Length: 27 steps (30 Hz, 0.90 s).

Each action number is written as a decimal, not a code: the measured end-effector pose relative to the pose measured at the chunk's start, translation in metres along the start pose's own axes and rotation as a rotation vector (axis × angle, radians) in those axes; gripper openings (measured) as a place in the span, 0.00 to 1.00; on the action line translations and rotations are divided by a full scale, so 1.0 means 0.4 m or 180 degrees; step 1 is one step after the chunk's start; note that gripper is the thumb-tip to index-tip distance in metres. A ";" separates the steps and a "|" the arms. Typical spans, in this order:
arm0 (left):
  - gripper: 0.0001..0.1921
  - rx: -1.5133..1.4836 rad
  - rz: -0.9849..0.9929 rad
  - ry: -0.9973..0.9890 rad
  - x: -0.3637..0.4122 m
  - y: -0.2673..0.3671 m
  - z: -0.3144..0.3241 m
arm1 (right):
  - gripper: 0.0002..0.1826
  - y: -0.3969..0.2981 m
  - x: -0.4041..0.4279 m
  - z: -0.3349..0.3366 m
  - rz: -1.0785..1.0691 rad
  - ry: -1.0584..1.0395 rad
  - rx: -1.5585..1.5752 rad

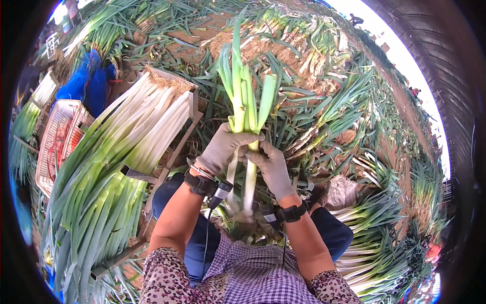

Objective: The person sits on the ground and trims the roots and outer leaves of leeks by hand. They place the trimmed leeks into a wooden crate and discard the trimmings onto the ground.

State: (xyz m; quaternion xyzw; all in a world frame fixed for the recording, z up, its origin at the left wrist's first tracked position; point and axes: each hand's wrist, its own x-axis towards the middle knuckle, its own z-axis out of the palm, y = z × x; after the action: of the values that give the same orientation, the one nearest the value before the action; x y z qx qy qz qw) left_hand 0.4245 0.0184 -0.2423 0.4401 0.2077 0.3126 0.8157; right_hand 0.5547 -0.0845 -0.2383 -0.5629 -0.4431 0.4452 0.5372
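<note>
Two leafy green onions are held upright before me, roots toward my lap. My left hand (228, 146), in a grey glove, grips the left green onion (238, 102) where its leaves fork, thumb reaching across to the other. My right hand (271, 163), also gloved, has its fingers closed on the right green onion (250, 182) just below the fork. Both hands almost touch. The white lower ends hang between my wrists and look blurred. At my left, a metal rack (195, 100) bears a large pile of trimmed green onions (133, 125), roots toward the top.
A plastic basket (43, 152) with red ties and a blue bag (89, 83) stand beyond the rack. Loose leaves (281, 68) and untrimmed onions cover the ground ahead. More green onions (368, 243) lie at my right, near a crumpled sack (341, 192). People are far off.
</note>
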 end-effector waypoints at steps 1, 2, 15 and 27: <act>0.13 0.0026 0.0102 -0.0022 0.001 -0.005 -0.003 | 0.15 -0.015 -0.005 0.007 0.0157 -0.0080 0.0367; 0.13 0.0052 0.0204 -0.0041 0.003 -0.009 -0.002 | 0.14 -0.024 -0.007 0.015 0.0527 0.0158 0.0734; 0.11 -0.0003 0.0732 0.0260 -0.009 0.033 -0.005 | 0.09 -0.064 -0.004 0.050 -0.0245 0.0879 -0.0736; 0.15 -0.0200 0.0968 0.0297 0.001 0.034 0.006 | 0.08 -0.038 0.001 0.032 -0.0889 0.0965 -0.1424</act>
State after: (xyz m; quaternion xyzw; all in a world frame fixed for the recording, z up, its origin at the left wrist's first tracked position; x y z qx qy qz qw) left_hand 0.4219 0.0229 -0.2295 0.4258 0.1664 0.4590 0.7618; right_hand 0.5422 -0.0808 -0.2233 -0.6609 -0.5181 0.1693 0.5159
